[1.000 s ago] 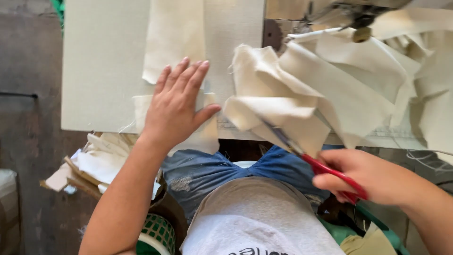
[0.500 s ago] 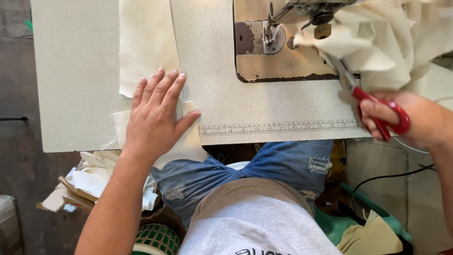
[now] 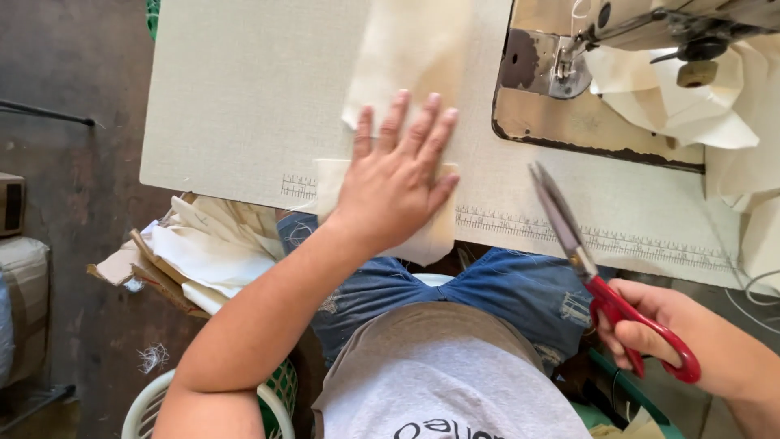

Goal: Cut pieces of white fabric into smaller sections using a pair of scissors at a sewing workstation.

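Two hands working: left hand (image 3: 396,189) flat (fingers spread) pinning cream fabric (image 3: 410,57); right hand (image 3: 650,325) gripping red-handled scissors (image 3: 605,280); keep cloth taut.

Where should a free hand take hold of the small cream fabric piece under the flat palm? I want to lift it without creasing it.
Probably by the bottom edge of the cream fabric piece, where it overhangs the front edge of the sewing table, coming from the person's side. That hanging edge is free to pinch from both faces. The rest lies flat under the left hand; the right hand holds red-handled scissors.
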